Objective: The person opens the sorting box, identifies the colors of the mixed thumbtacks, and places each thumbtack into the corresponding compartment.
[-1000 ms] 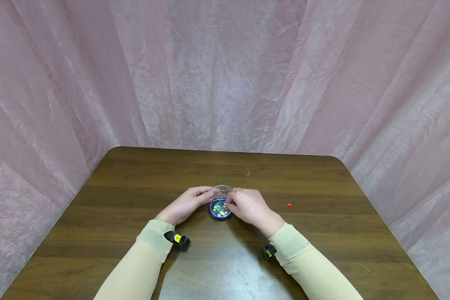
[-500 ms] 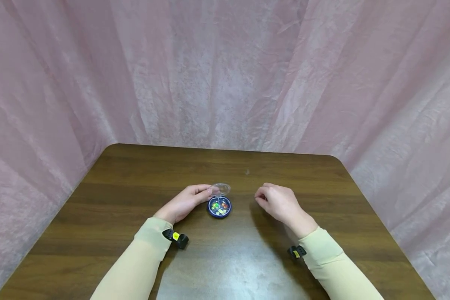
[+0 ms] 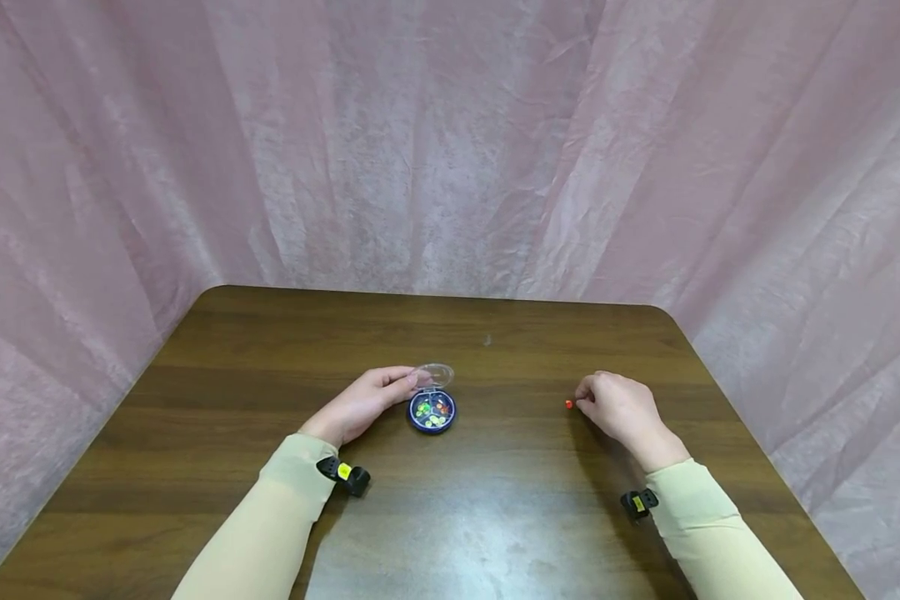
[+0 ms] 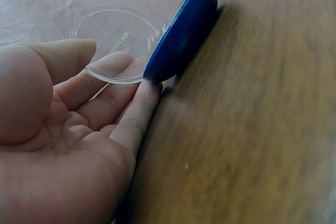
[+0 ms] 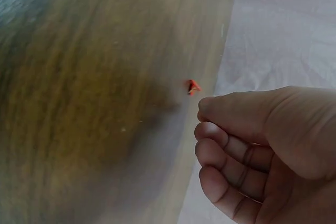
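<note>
A round blue pill case (image 3: 432, 411) with three compartments rests on the table, its clear hinged lid (image 3: 435, 376) raised. Small green bits lie in its upper left part, orange ones in the upper right, pale yellow-green ones in the lower part. My left hand (image 3: 363, 404) holds the lid at its left side, thumb in front and fingers behind; one finger touches the blue base (image 4: 181, 35). Over on the right, my right hand (image 3: 621, 408) has curled fingers with nothing seen between them. Just beyond its thumb tip lies a small orange-red piece (image 5: 192, 87), angular in outline.
The brown wooden table (image 3: 330, 325) has rounded far corners and a glossy reflection at the front. Pink curtains (image 3: 450, 167) hang behind and along both sides. Each wrist wears a small black camera (image 3: 343, 475) over a pale sleeve.
My right hand has left the pill case and moved right across the table to the orange-red piece. My left hand stays at the lid.
</note>
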`<action>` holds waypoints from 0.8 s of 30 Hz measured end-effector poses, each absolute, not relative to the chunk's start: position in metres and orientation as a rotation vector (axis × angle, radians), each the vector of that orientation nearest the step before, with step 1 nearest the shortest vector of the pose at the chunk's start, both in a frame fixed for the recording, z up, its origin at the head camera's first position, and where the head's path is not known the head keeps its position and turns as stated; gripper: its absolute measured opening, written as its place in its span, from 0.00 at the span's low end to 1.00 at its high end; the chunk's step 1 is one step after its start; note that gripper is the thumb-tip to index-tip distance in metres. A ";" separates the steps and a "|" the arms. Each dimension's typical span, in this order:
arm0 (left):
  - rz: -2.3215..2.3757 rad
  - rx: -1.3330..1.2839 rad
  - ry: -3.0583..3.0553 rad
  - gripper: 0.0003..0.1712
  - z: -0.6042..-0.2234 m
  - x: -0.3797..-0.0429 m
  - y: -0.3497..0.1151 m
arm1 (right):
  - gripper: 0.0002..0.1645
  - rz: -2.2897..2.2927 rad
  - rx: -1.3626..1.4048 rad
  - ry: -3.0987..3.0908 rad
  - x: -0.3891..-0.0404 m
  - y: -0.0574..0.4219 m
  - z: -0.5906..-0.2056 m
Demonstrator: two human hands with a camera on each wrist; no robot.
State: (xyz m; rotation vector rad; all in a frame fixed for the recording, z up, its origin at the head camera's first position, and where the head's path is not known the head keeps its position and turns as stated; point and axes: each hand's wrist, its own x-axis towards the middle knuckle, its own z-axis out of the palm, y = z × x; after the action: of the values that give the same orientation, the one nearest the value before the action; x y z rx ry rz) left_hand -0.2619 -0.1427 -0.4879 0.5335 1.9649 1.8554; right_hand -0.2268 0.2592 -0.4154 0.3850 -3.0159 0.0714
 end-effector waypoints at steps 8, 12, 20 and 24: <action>1.852 0.502 1.950 0.24 -0.487 -0.263 -0.143 | 0.12 0.104 0.353 -3.011 -0.230 0.262 -0.425; 1.854 0.521 1.949 0.25 -0.486 -0.262 -0.143 | 0.13 0.101 0.342 -2.994 -0.231 0.260 -0.427; 1.850 0.542 1.957 0.26 -0.485 -0.261 -0.142 | 0.06 0.133 0.398 -2.970 -0.233 0.257 -0.429; 1.841 0.524 1.965 0.26 -0.486 -0.261 -0.143 | 0.06 0.131 0.450 -2.980 -0.233 0.254 -0.430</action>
State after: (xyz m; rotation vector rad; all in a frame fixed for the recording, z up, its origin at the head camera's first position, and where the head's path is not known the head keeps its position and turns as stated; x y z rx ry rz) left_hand -0.2610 -0.1432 -0.4856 0.5239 1.9651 1.8409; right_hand -0.2326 0.2543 -0.4301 0.4503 -2.9802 0.1306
